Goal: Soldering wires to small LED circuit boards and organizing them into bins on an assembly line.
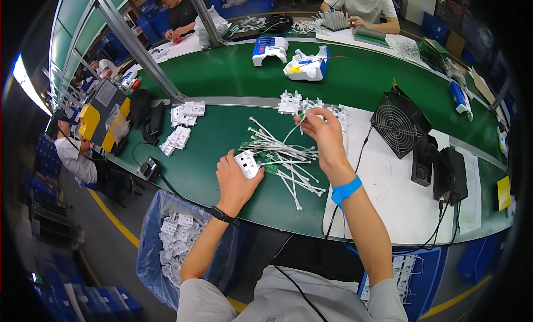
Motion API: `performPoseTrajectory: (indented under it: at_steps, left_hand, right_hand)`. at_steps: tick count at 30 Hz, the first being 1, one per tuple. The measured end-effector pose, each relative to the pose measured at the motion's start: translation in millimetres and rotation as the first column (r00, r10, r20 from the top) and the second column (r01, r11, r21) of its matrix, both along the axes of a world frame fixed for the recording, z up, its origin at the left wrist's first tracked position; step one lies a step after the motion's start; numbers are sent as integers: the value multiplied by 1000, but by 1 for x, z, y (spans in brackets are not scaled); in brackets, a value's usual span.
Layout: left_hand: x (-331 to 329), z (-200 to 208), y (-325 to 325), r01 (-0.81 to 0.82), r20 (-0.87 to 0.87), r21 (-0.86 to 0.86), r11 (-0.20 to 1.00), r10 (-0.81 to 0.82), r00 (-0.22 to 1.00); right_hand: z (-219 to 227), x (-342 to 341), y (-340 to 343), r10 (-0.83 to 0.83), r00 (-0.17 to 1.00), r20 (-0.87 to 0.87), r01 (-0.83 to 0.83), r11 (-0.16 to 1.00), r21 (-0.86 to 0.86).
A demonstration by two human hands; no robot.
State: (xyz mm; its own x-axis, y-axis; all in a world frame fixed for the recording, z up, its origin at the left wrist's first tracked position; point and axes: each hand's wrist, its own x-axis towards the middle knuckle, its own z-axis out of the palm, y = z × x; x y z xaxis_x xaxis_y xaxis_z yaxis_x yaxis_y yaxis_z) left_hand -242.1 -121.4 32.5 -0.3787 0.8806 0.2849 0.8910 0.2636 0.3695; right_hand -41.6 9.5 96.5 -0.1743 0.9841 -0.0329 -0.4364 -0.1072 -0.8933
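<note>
My left hand (232, 180), with a black band at its wrist, is closed around a small white plastic housing (247, 164) above the green worktop. My right hand (325, 134), wearing a blue wrist strap, is raised to the right and pinches a thin white cable (289, 132) between thumb and fingers. Between the hands lies a loose pile of white cables with connector ends (297, 176). Small green circuit boards (271, 168) show among them, partly covered by the cables and my left hand.
White plastic parts (186, 113) lie left of the pile, more (290, 102) beyond it. A black fan (396, 125) stands right by a white sheet (363, 200). Blue-and-white casings (270, 50) sit on the green belt (222, 72). Below left is a lined bin (147, 250); co-workers sit across.
</note>
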Motion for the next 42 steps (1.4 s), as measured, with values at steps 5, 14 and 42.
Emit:
performPoseTrajectory:
  at_steps: [5, 14, 42]
  left_hand:
    - [-3, -2, -1, 51, 222, 170, 984, -89, 971]
    - [9, 5, 6, -1, 524, 226, 974, -120, 843]
    - [58, 51, 8, 544, 271, 260, 797, -602, 751]
  right_hand:
    - [14, 18, 0, 117, 986, 117, -139, 969, 203]
    - [-2, -5, -7, 28, 719, 694, -416, 818, 397]
    - [20, 52, -26, 79, 726, 684, -427, 831, 357]
